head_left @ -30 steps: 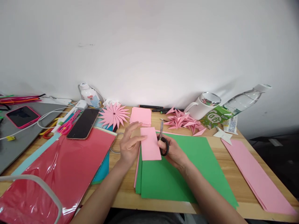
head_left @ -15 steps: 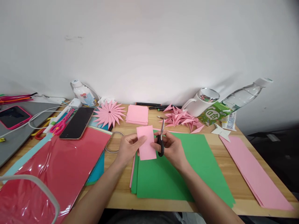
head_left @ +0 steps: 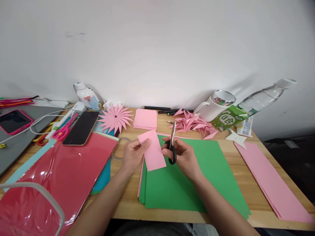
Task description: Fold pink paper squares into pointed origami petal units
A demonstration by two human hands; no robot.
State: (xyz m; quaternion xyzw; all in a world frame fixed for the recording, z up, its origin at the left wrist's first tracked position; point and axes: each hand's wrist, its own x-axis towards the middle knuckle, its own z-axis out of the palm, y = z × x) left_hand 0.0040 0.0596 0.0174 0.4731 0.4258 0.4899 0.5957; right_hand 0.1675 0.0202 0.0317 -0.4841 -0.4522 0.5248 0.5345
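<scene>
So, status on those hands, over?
Left hand grips pink paper. Right hand holds black scissors beside it. Green sheets underneath.

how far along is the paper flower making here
Looks done: one pink paper flower and a heap of folded pink points lie at the back. In hand: the left hand holds a pink paper slip, the right hand holds scissors beside it. Left, probably: the pink slip stack and long pink strips.
</scene>
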